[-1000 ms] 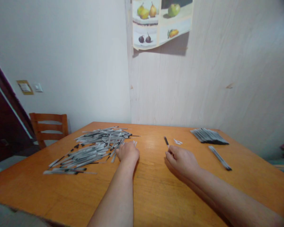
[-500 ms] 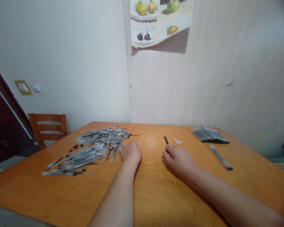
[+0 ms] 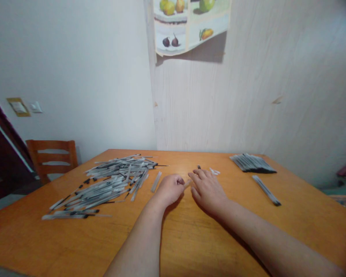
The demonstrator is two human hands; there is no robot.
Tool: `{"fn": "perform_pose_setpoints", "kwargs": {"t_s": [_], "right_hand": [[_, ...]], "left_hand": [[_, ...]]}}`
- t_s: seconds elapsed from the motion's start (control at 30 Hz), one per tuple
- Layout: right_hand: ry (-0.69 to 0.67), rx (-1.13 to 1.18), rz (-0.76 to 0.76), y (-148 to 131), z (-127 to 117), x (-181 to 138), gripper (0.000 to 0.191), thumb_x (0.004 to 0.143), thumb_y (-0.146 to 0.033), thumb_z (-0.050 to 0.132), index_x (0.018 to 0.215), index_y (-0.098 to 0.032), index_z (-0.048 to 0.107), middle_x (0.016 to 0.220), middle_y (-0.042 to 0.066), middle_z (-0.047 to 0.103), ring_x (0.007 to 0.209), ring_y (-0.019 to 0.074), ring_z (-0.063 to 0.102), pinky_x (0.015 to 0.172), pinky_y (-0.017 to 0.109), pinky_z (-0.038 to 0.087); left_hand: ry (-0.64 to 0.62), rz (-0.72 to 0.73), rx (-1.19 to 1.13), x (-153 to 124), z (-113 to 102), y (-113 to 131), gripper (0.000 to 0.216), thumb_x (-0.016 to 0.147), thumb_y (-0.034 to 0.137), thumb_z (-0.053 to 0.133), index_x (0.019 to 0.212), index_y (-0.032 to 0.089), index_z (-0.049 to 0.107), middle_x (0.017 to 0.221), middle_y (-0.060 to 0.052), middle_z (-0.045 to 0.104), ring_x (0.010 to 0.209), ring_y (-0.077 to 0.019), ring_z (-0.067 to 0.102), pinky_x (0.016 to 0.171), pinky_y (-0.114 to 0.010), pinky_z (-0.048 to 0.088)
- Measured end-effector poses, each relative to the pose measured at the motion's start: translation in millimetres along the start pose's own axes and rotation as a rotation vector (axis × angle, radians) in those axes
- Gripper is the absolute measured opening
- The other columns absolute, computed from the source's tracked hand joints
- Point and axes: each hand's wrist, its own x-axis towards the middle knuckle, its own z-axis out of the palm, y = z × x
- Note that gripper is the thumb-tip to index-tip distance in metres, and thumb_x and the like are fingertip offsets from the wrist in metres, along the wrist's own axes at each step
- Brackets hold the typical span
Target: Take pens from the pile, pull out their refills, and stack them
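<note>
My left hand [image 3: 170,189] is closed in a pinch on a clear pen barrel [image 3: 187,184] that points toward the right hand. Palm down on the table, my right hand [image 3: 209,189] has its fingers stretched out. Thin black refills [image 3: 198,167] poke out just beyond its fingertips, their lower part hidden under the hand. More clear barrels [image 3: 156,181] lie just left of my left hand. Farther left spreads a messy pile of clear pens [image 3: 106,190] with black ends. Small white pieces [image 3: 214,171] lie behind the right hand.
A neat row of pens [image 3: 252,163] with black ends sits at the back right of the wooden table [image 3: 190,238]. Nearer, a few pens [image 3: 265,190] lie side by side. A wooden chair [image 3: 53,157] stands beyond the left edge, and a fruit poster [image 3: 190,27] hangs on the wall.
My left hand has moved right from beside the pile, now with a clear barrel in it. My right hand has opened from its grip around the black refills. The view has turned slightly right.
</note>
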Motion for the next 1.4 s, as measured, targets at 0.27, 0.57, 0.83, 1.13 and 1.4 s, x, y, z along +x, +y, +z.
{"fn": "perform_pose_setpoints", "kwargs": {"t_s": [0.27,0.57,0.83,1.13,1.4], "right_hand": [[-0.096,-0.049,0.027,7.2,2.3,-2.9,0.030,0.098,-0.033,0.042,0.086,-0.019,0.066,0.086,0.009,0.069,0.092,0.0248,0.055,0.083,0.037,0.032],[-0.098,0.228,0.117,3.7,-5.4,3.7,0.027,0.094,-0.037,0.048,0.089,-0.021,0.070,0.085,0.006,0.072,0.081,0.0195,0.060,0.070,0.029,0.034],[0.022,0.268,0.506,80.4,-3.6,1.8,0.028,0.090,-0.026,0.044,0.093,-0.019,0.072,0.093,0.007,0.072,0.085,0.0197,0.062,0.067,0.027,0.038],[-0.066,-0.019,0.334,65.0,5.5,-0.7,0.034,0.091,-0.032,0.045,0.108,-0.028,0.074,0.113,0.010,0.065,0.107,0.0265,0.052,0.086,0.036,0.034],[-0.145,-0.158,0.210,52.4,12.0,-2.5,0.044,0.098,-0.043,0.034,0.121,-0.027,0.067,0.142,0.011,0.051,0.133,0.0335,0.034,0.103,0.050,0.022]], "left_hand": [[0.069,-0.067,-0.624,-0.8,0.1,13.2,0.023,0.069,0.030,0.072,0.088,0.017,0.070,0.081,-0.003,0.068,0.072,-0.0140,0.056,0.067,-0.024,0.041],[0.075,-0.092,-0.790,1.3,6.3,16.5,0.031,0.077,0.043,0.068,0.083,0.013,0.070,0.080,-0.006,0.068,0.071,-0.0131,0.056,0.068,-0.025,0.041],[0.284,-0.241,-0.837,6.2,-2.0,14.2,0.032,0.077,0.046,0.065,0.078,0.015,0.064,0.074,-0.005,0.067,0.062,-0.0108,0.054,0.056,-0.022,0.036],[0.283,-0.236,-0.819,6.8,0.0,11.9,0.030,0.076,0.044,0.065,0.077,0.015,0.064,0.070,-0.005,0.067,0.062,-0.0119,0.055,0.057,-0.023,0.035],[0.258,-0.205,-0.822,6.3,0.1,11.3,0.031,0.074,0.044,0.069,0.075,0.014,0.065,0.069,-0.005,0.066,0.058,-0.0104,0.051,0.056,-0.022,0.034]]}}
